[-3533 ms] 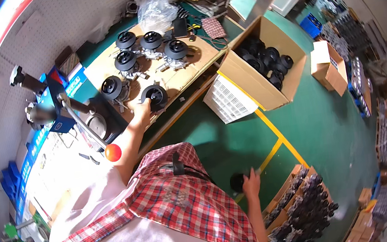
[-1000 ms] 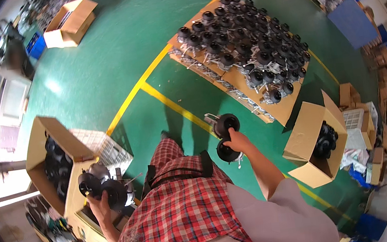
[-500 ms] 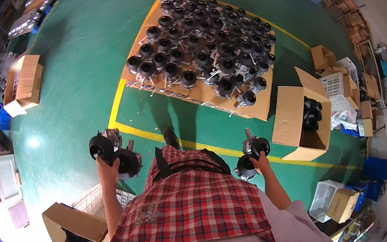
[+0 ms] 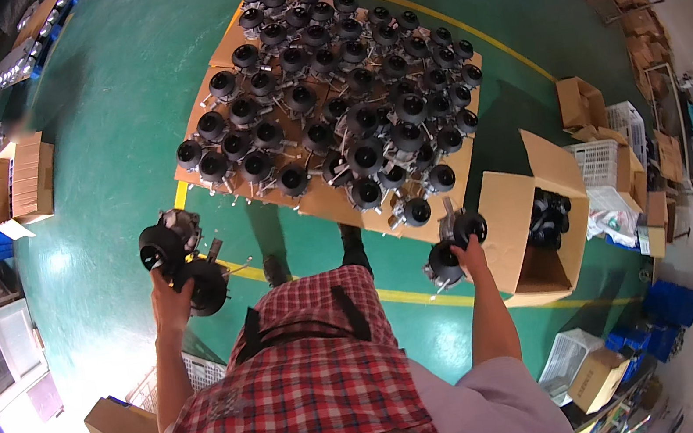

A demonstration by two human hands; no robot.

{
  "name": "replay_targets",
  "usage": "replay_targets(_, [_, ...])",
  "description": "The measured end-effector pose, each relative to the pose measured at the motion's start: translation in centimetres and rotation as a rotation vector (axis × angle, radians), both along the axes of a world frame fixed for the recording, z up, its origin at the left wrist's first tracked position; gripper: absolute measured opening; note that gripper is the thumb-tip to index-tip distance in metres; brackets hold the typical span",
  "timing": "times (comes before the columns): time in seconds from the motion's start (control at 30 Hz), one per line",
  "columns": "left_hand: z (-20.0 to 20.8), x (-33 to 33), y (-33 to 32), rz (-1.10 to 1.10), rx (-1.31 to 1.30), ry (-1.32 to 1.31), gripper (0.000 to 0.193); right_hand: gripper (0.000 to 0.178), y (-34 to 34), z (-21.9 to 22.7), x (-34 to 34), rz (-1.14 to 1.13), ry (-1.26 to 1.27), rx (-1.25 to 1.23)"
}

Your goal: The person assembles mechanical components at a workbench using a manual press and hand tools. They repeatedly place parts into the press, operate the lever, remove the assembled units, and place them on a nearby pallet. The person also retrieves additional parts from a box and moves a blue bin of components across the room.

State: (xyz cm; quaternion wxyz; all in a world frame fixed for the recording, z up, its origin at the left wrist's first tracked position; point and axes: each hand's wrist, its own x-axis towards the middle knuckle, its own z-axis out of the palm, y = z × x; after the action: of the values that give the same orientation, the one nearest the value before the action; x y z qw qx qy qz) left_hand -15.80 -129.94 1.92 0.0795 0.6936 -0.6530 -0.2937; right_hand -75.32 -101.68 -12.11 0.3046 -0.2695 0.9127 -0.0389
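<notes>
My left hand [image 4: 170, 296] is closed on two black-topped metal assemblies [image 4: 208, 289], each with a round, cup-like black part on a grey metal body. The fingers grip them by the black parts. On the other side my right hand [image 4: 470, 254] grips another pair of such black-topped assemblies [image 4: 445, 263], held side by side. Both pairs are clear of the floor, short of the cardboard sheets [image 4: 322, 200]. Many like assemblies [image 4: 293, 180] stand close together on these sheets, black tops up. The right pair is near the sheets' front right corner.
An open cardboard box [image 4: 506, 216] holding black parts stands right of the sheets. Yellow floor lines [image 4: 415, 297] run around the sheets. At lower left is another cardboard box [image 4: 128, 429]; a further box [image 4: 31, 178] stands far left. White crates [image 4: 598, 163] and boxes line the right side.
I have moved forward, so the sheets are nearer. Both hands still hold their pairs; my right arm now reaches farther out toward the sheets, and my legs have shifted.
</notes>
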Motion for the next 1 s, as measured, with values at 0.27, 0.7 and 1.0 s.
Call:
replay_targets(0.27, [0.0,-8.6,3.4,0.282,0.099,0.025,0.06,0.068,-21.7,-7.4,-18.6,0.116,0.068,-0.047])
replay_targets(0.7, [-3.1,-25.7,-5.1,0.104,0.26,-0.164,0.07,0.057,-42.9,-14.5,-29.0,0.53,0.109,0.134])
replay_targets(1.0, [-14.5,-41.5,-22.0,-0.439,0.25,-0.294,0.072,0.059,-41.5,-13.5,-30.0,0.484,0.137,-0.123])
